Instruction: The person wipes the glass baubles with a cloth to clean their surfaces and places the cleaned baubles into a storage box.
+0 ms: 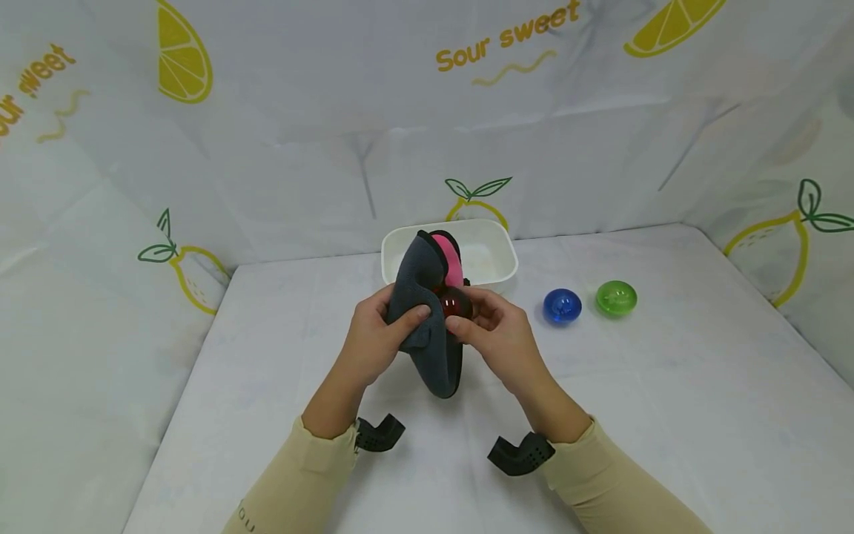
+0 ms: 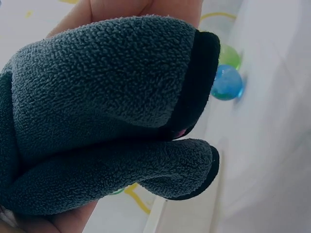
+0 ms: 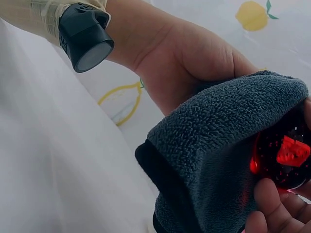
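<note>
A dark grey terry cloth point(image 1: 437, 367) with black edging is bunched in front of the person, and its pink side point(image 1: 450, 259) shows at the top fold. The left hand point(image 1: 373, 334) grips it, thumb pressed on the front. A dark red glossy ball point(image 1: 457, 302) sits against the cloth, pinched by the thumb and fingers of the right hand point(image 1: 500, 330). In the right wrist view the red ball point(image 3: 286, 153) is partly wrapped by the cloth point(image 3: 218, 111). In the left wrist view the cloth point(image 2: 102, 73) hides the ball.
Behind the hands stands a white plastic basin point(image 1: 490, 252), partly covered by the cloth in the head view. To the right, a blue ball point(image 1: 562, 306) and a green ball point(image 1: 616, 298) lie on the white tablecloth point(image 1: 667, 386). A lemon-print sheet point(image 1: 300, 170) hangs behind.
</note>
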### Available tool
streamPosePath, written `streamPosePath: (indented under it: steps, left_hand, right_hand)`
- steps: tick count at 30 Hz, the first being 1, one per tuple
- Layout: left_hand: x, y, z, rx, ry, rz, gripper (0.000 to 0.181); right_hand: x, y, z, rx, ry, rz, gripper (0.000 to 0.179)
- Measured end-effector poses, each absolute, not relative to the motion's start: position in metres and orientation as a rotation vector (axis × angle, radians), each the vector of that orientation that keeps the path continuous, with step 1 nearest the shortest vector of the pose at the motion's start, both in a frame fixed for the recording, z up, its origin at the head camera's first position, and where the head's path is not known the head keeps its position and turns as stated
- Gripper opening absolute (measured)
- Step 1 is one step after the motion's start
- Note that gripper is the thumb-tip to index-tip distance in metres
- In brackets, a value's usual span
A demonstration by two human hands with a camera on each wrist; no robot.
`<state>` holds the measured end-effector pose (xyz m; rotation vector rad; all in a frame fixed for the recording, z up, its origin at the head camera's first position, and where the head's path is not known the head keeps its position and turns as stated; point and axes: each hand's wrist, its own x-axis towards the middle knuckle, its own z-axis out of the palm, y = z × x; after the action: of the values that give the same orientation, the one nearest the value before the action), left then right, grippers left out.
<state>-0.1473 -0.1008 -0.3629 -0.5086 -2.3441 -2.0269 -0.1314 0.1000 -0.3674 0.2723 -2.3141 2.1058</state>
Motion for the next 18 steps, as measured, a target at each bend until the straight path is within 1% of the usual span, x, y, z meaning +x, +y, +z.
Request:
streamPosePath:
  steps: [7, 11, 18]
  left_hand:
    - [-0.1477, -0.1005, -0.3635, -0.522, -2.342, -2.026, 0.030]
    - [-0.1472, -0.1002, -0.3637, -0.529, -2.335, -2.020, 0.030]
    - [-0.1477, -0.0997, -0.3665, -0.525, -2.355, -2.007, 0.034]
  right_hand:
    - [-0.1324, 0.0989, -0.3680, 0.230, -2.338, 2.119, 0.041]
    - [-0.1337, 0.0984, -0.3699, 0.181, -2.314, 2.224, 0.038]
    - [-0.1340, 0.0986, -0.3709, 0.131, -2.203, 2.440, 0.042]
